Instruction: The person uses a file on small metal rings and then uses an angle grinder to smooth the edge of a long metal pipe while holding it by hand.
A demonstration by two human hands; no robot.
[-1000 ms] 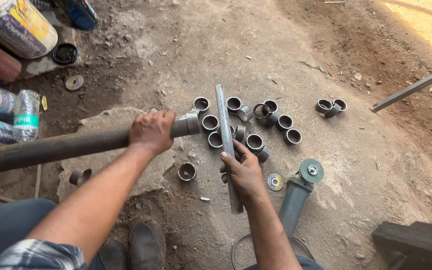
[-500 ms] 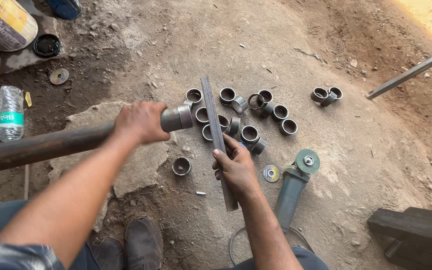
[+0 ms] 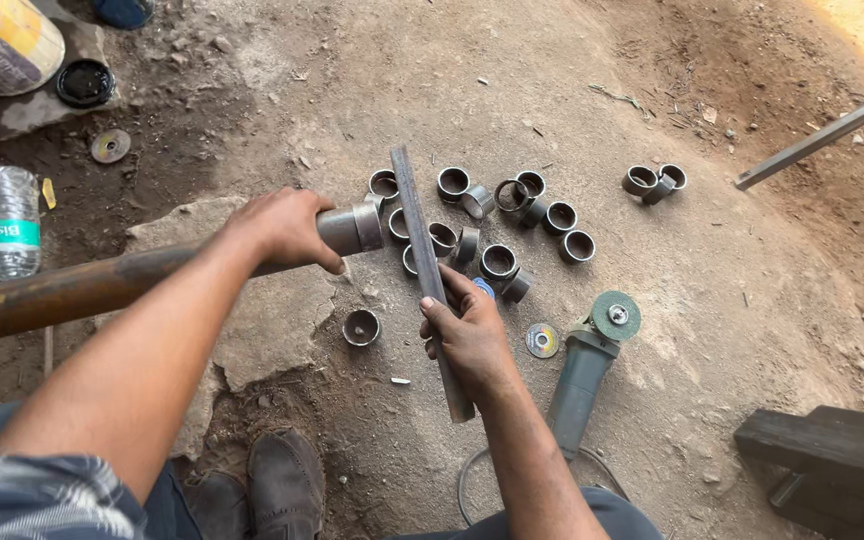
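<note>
My left hand (image 3: 287, 230) grips a long rusty metal pipe (image 3: 72, 290) near its cut grey end (image 3: 352, 228), holding it level over a flat stone. My right hand (image 3: 467, 335) holds a flat metal file (image 3: 414, 215) upright along the ground, its upper part right beside the pipe's end. Several short cut pipe rings (image 3: 497, 262) lie scattered on the dirt just beyond the file. One ring (image 3: 360, 327) sits alone by the stone.
An angle grinder (image 3: 584, 360) with a green disc lies right of my right hand, a loose disc (image 3: 542, 340) beside it. A plastic bottle (image 3: 10, 222) and cans are at far left. A metal bar (image 3: 822, 135) and a dark block (image 3: 832, 455) lie at right.
The view has drifted, so everything sits slightly lower and left. The file stays beside the pipe's end; both hands keep their grips.
</note>
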